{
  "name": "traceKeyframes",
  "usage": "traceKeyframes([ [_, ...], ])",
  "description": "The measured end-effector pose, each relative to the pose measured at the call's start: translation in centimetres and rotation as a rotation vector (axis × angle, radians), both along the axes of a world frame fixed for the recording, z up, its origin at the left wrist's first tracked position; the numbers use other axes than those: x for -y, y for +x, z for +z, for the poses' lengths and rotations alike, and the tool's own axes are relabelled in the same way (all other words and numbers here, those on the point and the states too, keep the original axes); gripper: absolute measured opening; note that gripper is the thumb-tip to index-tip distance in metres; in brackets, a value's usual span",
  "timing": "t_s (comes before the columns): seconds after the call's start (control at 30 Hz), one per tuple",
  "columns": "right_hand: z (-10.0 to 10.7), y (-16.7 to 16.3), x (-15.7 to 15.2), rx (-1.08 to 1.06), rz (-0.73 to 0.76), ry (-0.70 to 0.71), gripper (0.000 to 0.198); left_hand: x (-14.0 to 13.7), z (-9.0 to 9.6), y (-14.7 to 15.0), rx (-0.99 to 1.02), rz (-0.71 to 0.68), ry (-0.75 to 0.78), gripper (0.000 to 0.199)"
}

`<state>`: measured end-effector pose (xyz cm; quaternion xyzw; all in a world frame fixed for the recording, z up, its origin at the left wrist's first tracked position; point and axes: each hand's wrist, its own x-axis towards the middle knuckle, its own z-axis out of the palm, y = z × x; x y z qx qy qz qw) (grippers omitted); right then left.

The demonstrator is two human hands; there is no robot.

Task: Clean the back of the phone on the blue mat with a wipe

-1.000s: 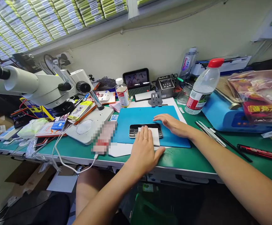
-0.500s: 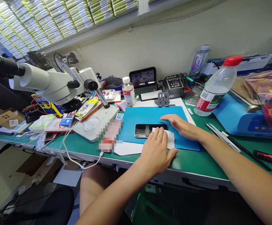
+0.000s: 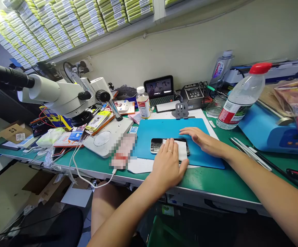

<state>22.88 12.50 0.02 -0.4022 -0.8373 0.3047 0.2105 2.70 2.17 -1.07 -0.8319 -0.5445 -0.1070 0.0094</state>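
A smartphone (image 3: 156, 146) with a dark, glossy screen lies face up on the blue mat (image 3: 159, 127). My left hand (image 3: 166, 163) rests flat over its middle, fingers stretched out, pressing a white wipe (image 3: 182, 151) against the glass. Part of the wipe is hidden beneath the fingers and palm. A ring is on one finger. My right hand (image 3: 201, 140) is open at the phone's right end, its fingers pointing left above the mat. Nothing is between its fingers; whether its edge touches the phone I cannot tell.
Left of the mat are a blurred-out flat object (image 3: 123, 151) on a white cable and a microscope (image 3: 72, 97). Behind stand a small bottle (image 3: 143, 104) and a playing screen (image 3: 159, 87). To the right are a red-capped bottle (image 3: 238, 103), tweezers (image 3: 251, 154) and a blue machine (image 3: 267, 125).
My left hand has slid left along the phone with the wipe, so the phone's right end now shows. My right hand stays about where it was. The view has shifted slightly.
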Motion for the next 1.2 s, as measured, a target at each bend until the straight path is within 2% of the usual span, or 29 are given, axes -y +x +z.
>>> traceKeyframes([
  [0.13,-0.1,0.0,-0.2,0.01,0.018,0.04,0.097,-1.5,0.5,-1.1,-0.034,0.068,-0.004,0.07],
  [0.33,0.1,-0.2,0.0,0.037,0.04,0.052,0.095,2.3,-0.6,-4.0,-0.048,0.078,0.028,0.07],
  [0.4,0.2,-0.2,0.0,0.047,0.051,0.056,0.094,2.8,-0.8,-4.7,-0.056,0.083,0.018,0.069],
  [0.6,0.3,-0.2,0.1,0.054,0.036,0.037,0.093,-1.4,0.3,-4.3,-0.045,0.178,-0.049,0.07],
  [0.67,0.4,-0.3,0.1,0.058,0.033,0.023,0.094,-1.9,0.5,-4.1,-0.044,0.191,-0.057,0.072],
  [0.93,0.0,-0.1,-0.2,0.051,0.047,0.028,0.096,3.8,-0.7,-5.3,-0.087,0.205,0.013,0.067],
  [1.07,-1.0,0.2,-0.6,0.022,0.054,0.049,0.086,2.4,-0.2,-5.5,-0.091,0.252,0.015,0.057],
  [1.2,-1.5,0.4,-0.9,0.006,0.044,0.052,0.085,1.1,0.1,-5.3,-0.105,0.296,0.053,0.054],
])
